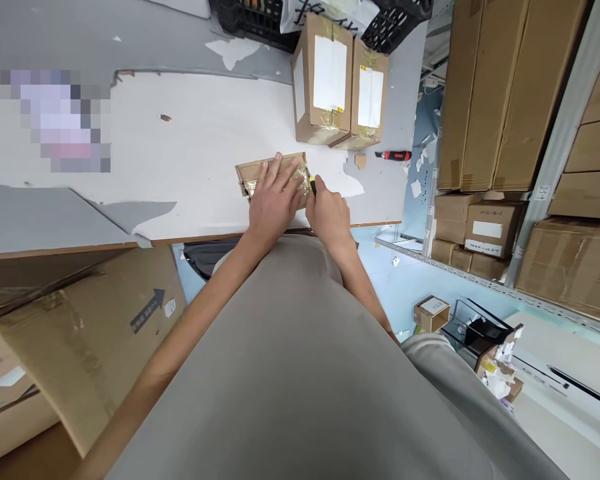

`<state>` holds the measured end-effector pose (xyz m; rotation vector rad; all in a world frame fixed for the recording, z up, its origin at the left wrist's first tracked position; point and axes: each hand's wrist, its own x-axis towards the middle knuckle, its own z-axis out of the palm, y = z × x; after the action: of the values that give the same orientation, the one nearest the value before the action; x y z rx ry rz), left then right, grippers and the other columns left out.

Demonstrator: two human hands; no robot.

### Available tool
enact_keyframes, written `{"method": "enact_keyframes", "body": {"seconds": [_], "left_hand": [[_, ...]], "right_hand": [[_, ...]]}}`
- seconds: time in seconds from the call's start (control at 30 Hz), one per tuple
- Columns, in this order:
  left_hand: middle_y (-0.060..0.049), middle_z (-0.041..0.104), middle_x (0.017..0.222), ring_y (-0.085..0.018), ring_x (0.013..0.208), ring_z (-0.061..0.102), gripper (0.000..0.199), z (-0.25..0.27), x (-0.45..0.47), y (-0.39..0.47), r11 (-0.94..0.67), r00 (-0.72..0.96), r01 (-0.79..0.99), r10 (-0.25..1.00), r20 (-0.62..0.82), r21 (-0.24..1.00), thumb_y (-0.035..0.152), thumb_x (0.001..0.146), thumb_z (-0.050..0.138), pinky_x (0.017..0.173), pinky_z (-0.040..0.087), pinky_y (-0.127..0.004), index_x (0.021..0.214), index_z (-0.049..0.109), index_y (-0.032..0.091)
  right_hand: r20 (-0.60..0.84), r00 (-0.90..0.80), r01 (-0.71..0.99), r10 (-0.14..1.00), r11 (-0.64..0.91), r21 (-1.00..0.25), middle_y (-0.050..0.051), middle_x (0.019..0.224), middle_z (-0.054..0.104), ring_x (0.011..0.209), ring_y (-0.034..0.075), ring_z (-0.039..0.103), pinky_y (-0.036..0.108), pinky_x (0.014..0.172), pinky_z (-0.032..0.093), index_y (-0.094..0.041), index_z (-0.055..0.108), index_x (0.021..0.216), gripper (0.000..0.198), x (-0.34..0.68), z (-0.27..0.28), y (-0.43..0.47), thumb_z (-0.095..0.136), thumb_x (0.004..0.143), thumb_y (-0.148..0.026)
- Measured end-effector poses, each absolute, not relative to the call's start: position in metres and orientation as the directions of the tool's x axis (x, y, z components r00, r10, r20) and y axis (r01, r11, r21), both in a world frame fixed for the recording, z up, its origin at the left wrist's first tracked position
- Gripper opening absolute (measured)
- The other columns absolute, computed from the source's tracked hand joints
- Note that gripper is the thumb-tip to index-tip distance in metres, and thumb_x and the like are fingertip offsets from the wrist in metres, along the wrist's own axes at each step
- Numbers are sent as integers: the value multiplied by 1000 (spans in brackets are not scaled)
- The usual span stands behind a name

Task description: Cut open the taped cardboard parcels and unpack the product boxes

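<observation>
A small flat cardboard package (300, 160) with shiny tape across it lies near the front edge of the table. My left hand (275, 200) rests flat on top of it, fingers stretched out over the tape. In my closed right hand (329, 212) is a yellow-and-black utility knife (313, 185), its front end at the package's right edge. The fist hides most of the knife's handle, and I cannot see how deep the blade sits. A red-and-black utility knife (394, 155) lies apart to the right.
Two taped cardboard boxes (304, 123) with white labels stand behind the package, before a black crate (253, 27). A cardboard scrap (361, 161) lies nearby. A large open carton (95, 347) is below left. Shelves of boxes (480, 100) rise at the right.
</observation>
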<state>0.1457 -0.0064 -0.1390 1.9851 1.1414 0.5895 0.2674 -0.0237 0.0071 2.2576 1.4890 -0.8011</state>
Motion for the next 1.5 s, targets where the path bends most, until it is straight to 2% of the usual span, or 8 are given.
{"method": "enact_keyframes", "body": {"seconds": [0.1,0.4,0.63,0.83,1.0,1.13,1.33,1.5], "left_hand": [[-11,55,185,-37,184,31,54,-141,146,-7,-309,493,518,870,17,798,57,121,45,153,15,-71,159,69,27],[-10,55,185,-36,184,29,56,-144,146,-10,-300,487,493,873,26,817,62,121,44,153,14,-72,159,69,28],[-10,55,185,-34,185,26,57,-141,146,-12,-303,483,494,875,33,815,62,122,41,153,14,-71,159,68,28],[-8,54,186,-33,185,27,54,-140,144,-11,-310,483,524,875,23,794,55,123,36,154,14,-68,155,71,28],[-9,52,187,-34,186,26,56,-139,139,-11,-332,496,544,868,23,771,58,124,36,153,15,-70,156,70,28],[-8,51,188,-34,186,23,57,-137,137,-13,-340,503,551,864,22,762,56,124,32,153,14,-73,157,69,27],[-9,53,186,-34,186,25,55,-133,138,-11,-325,493,565,870,6,759,55,124,34,152,15,-72,154,71,28],[-10,55,184,-35,185,27,54,-130,136,-10,-319,488,571,873,0,757,54,123,39,152,16,-74,157,71,28]], "right_hand": [[-605,299,909,738,-413,-54,26,135,83,133,45,78,60,114,59,-13,48,171,53,266,-2,-17,38,122,-32],[-589,317,893,743,-442,-78,29,132,83,131,46,79,61,113,60,-10,48,164,50,260,-4,-19,36,119,-27],[-615,337,886,713,-462,-50,29,139,81,139,42,78,54,114,59,-9,55,157,42,259,0,-17,39,119,-18],[-657,336,891,675,-454,-11,29,139,82,136,42,78,53,112,61,-8,60,155,45,271,2,-29,40,114,-11],[-637,268,903,723,-419,-95,24,141,83,133,42,79,55,113,60,-11,52,170,58,280,2,-38,36,115,-16],[-637,230,903,736,-405,-141,23,143,83,134,42,79,55,114,60,-13,49,175,61,284,-2,-33,35,115,-18],[-658,191,902,729,-394,-175,25,142,82,134,41,78,54,115,59,-12,55,167,54,290,0,-19,39,115,-18],[-678,101,902,728,-354,-247,18,141,83,131,38,77,47,111,57,-20,63,155,44,309,6,-15,42,116,-19]]}}
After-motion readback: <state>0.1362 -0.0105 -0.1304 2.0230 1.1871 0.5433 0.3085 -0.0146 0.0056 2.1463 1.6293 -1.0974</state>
